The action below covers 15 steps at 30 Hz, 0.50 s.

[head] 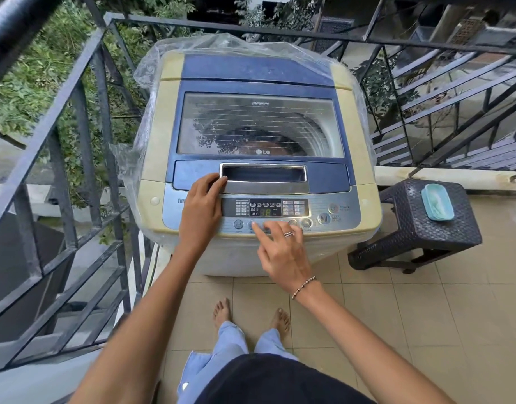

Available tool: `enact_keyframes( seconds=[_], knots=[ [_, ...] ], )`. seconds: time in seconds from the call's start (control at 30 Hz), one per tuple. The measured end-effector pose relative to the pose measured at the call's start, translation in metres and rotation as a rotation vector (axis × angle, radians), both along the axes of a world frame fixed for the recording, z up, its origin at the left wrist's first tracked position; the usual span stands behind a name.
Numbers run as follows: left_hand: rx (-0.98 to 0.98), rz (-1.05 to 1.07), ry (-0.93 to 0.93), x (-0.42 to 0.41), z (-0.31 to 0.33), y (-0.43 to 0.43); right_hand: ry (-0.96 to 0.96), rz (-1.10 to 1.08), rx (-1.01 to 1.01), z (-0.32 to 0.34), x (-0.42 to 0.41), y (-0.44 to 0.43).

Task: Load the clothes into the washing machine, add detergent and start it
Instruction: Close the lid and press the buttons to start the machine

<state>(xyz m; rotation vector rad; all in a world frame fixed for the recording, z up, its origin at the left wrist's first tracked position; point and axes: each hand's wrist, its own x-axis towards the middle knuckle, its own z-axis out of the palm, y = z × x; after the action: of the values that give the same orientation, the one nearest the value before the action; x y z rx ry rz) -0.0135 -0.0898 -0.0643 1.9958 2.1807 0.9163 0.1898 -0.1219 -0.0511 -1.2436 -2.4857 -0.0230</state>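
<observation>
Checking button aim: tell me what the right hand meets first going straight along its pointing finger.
The right hand would meet the second round button from the left on the control panel; it may already touch.

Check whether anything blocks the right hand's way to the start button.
Nothing visible does. The right hand points its index finger near the left of the button row; the start button sits at the row's right end, with only other buttons between. The left hand rests by the lid handle, off that path.
</observation>
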Motion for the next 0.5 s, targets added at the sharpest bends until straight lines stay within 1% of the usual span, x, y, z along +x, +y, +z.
enact_keyframes(
  seconds=[0.3,0.5],
  knots=[
    [0.023,0.000,-0.014,0.001,0.000,0.000,-0.079,-0.072,-0.011,-0.002,-0.014,-0.008],
    [0.029,-0.002,-0.005,0.001,-0.002,0.001,-0.043,-0.079,-0.016,-0.003,-0.018,-0.005]
  ],
)
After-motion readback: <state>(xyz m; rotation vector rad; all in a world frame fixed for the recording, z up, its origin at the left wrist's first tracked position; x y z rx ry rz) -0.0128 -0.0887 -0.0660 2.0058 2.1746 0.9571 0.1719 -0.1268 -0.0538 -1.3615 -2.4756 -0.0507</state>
